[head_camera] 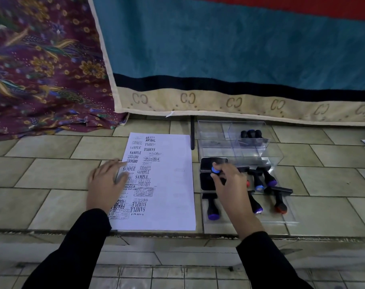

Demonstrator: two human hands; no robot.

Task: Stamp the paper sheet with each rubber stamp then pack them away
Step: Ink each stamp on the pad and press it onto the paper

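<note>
Left hand [106, 184] flat, fingers spread, pinning stamped paper sheet [177, 195] to tiled floor [52, 174]. Right hand [229, 184] pinches blue-capped rubber stamp [216, 170], apparently on ink pad [206, 163]; clear tray [267, 219] just right of sheet.

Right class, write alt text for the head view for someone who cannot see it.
A right hand grips a blue-capped rubber stamp at a black ink pad, while the left hand rests flat on a paper sheet marked with stamped words. More stamps lie in a clear tray beside it.
</note>
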